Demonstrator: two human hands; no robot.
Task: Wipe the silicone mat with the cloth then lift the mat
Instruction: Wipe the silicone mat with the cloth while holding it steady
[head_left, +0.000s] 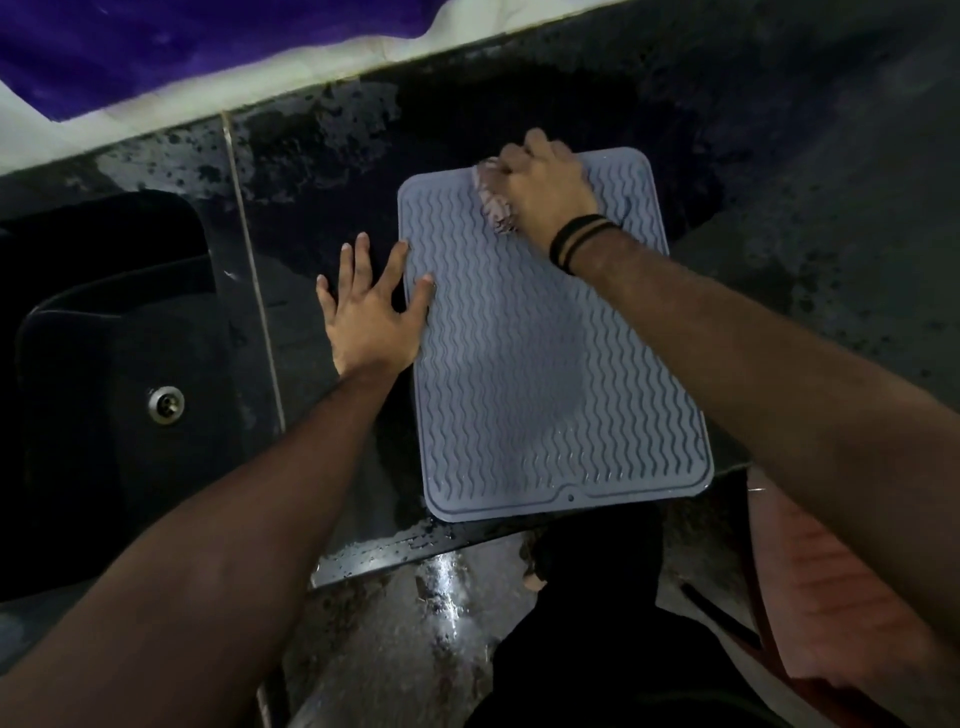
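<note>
Kitchen: dark counter (779, 208), sink (119, 364)

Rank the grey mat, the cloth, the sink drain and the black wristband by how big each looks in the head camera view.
1. Silicone mat, by far the largest.
2. Cloth, though the right hand covers most of it.
3. Wristband and sink drain: they look alike, so I would not rank them.

Left hand (366, 306) flat, fingers splayed; right hand (545, 187) apparently fisted, arm extended.
</note>
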